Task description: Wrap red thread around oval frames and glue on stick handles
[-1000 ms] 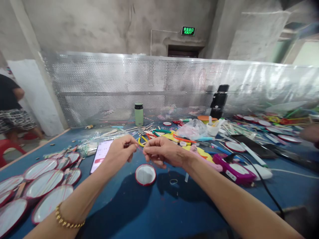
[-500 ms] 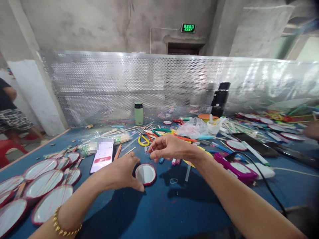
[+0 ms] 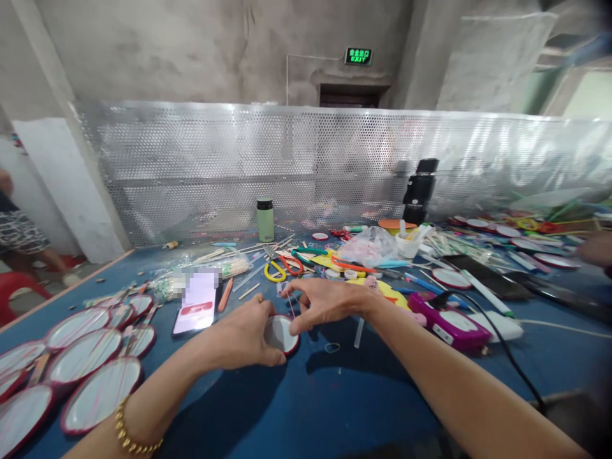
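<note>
My left hand (image 3: pixel 243 335) is closed round the left side of a small round white disc with a red rim (image 3: pixel 282 334), which rests on the blue table. Its thumb lies at the near edge and its fingers at the far edge. Over the disc's right side, my right hand (image 3: pixel 322 305) stretches a thin pink band (image 3: pixel 291 306), probably a rubber band, between thumb and forefinger. The thumb tip hides part of the disc. Another loose rubber band (image 3: pixel 332 348) lies on the table to the right.
Larger red-rimmed discs joined by sticks (image 3: pixel 86 354) lie at left, near a lit phone (image 3: pixel 197 306). Yellow-handled scissors (image 3: pixel 275 272), a purple device (image 3: pixel 449 322) with a black cable and a green bottle (image 3: pixel 265 221) stand beyond. Another person (image 3: pixel 19 223) is at far left.
My left hand has moved right and closed on the disc. My right hand has come down and nearer, its thumb now over the disc, with the band stretched.
</note>
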A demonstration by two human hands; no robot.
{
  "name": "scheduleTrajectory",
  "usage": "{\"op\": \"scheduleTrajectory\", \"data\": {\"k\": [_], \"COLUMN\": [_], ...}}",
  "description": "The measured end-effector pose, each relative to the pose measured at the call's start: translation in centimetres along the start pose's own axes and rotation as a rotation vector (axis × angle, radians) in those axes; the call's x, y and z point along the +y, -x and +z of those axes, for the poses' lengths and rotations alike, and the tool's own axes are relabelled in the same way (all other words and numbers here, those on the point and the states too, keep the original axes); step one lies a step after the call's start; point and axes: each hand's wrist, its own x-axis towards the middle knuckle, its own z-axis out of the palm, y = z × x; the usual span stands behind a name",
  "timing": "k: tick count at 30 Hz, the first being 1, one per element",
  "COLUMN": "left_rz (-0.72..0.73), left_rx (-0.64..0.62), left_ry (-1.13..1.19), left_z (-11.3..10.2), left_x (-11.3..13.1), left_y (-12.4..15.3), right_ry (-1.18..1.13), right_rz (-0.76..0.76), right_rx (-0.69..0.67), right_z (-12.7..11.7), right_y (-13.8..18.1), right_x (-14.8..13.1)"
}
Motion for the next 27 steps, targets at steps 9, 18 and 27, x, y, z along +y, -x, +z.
{"op": "scheduleTrajectory", "data": {"k": [9, 18, 27], "left_rz": [0.174, 0.228, 0.299], "left_rx": [0.226, 0.188, 0.164], "left_ry": [0.041, 0.045, 0.057], "left_z": [-0.3, 0.2, -0.1], "left_x": [0.5, 0.7, 0.9], "left_y": [-0.2, -0.2, 0.1], "right_ry": [-0.055, -0.096, -0.021], "right_rz": [-0.141, -0.120, -0.205], "right_rx": [0.039, 0.000, 0.008], "right_z": [-1.2, -1.4, -0.7], "right_y": [0.1, 0.5, -0.2], "right_x": [1.3, 1.0, 1.2]}}
